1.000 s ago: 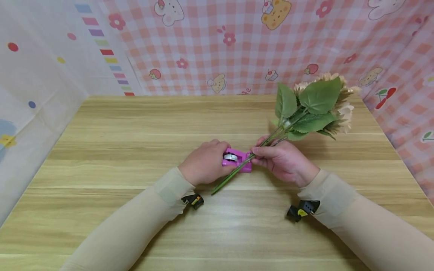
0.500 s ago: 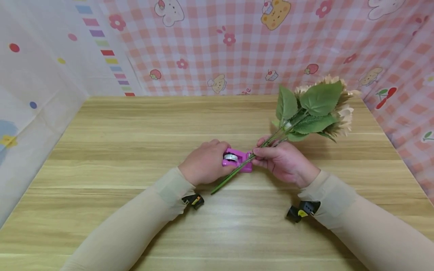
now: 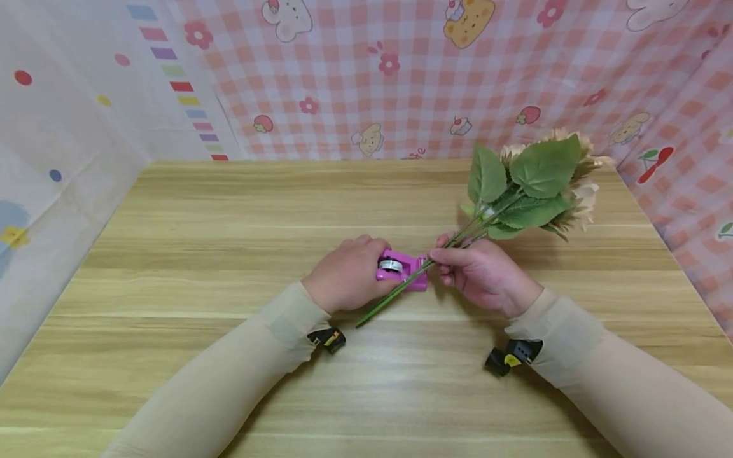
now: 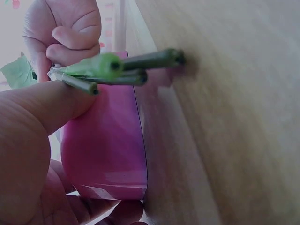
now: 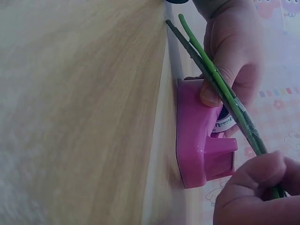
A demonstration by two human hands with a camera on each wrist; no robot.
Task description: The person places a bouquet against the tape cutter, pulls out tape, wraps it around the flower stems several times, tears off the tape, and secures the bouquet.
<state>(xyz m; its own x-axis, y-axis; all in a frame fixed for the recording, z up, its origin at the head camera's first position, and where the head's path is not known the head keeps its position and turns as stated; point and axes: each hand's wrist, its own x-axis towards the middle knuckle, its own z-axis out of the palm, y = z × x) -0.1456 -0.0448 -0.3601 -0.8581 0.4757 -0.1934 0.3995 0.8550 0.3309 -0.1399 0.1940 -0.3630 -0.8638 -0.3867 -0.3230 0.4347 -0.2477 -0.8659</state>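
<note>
Now the left hand [image 3: 347, 280] is gripping the pink tape dispenser [image 3: 403, 271] on the worktop [image 3: 229, 222] — the right hand [image 3: 483, 275] is pinching the flower stems [image 3: 395, 294] just above it, seemingly taped.

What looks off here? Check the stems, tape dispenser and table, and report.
Nothing stands out. The pink tape dispenser sits flat on the wooden table, gripped by the left hand. The right hand pinches the artificial flower stems across it; clear tape already wraps them. Nothing looks spilled or damaged.
</note>
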